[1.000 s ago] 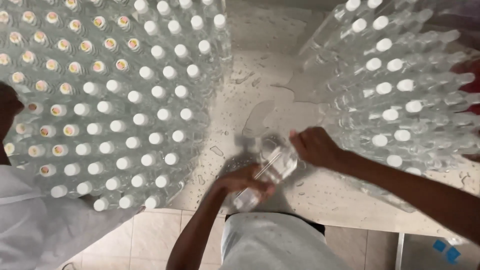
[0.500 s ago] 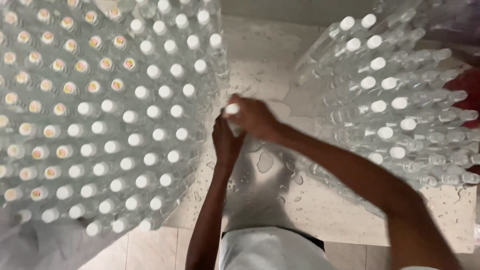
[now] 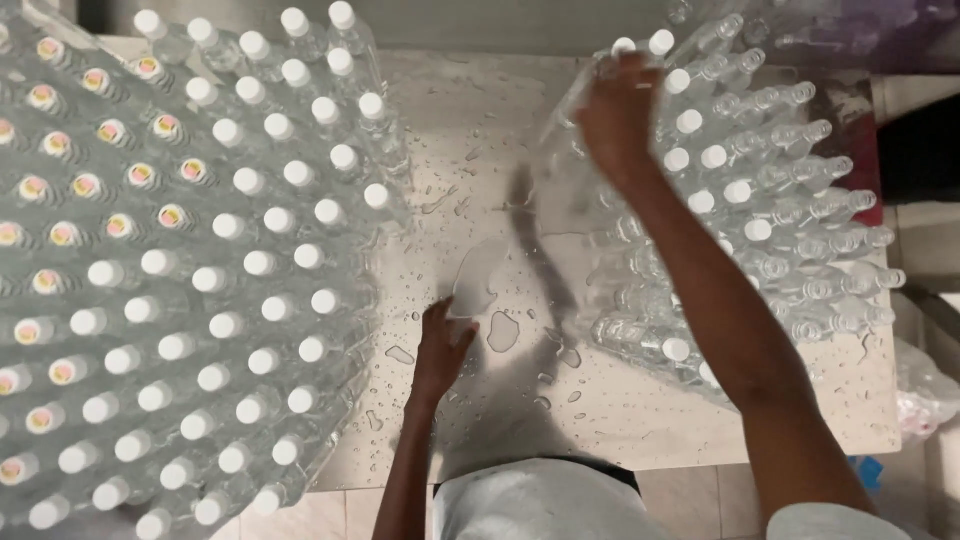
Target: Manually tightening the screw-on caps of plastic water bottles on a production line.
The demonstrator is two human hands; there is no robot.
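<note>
My right hand (image 3: 615,115) reaches to the far end of the right-hand cluster of clear plastic bottles (image 3: 760,200) with white caps. Its fingers curl around the top of one clear bottle (image 3: 598,70) at the cluster's left edge. My left hand (image 3: 440,350) rests flat on the wet metal table (image 3: 600,420) with fingers spread and holds nothing. Its fingertips lie beside a puddle of water (image 3: 478,280). A much larger block of upright capped bottles (image 3: 190,270) fills the left side, a short way from my left hand.
Water drops and small puddles cover the strip of table between the two bottle groups. Some left-hand bottles have coloured cap tops (image 3: 100,185). Tiled floor (image 3: 345,515) shows below the table's near edge. A plastic bag (image 3: 925,390) lies at the right edge.
My right hand has carried a bottle from the middle of the table up to the right-hand cluster. My left hand has dropped back toward me and now lies on the wet table.
</note>
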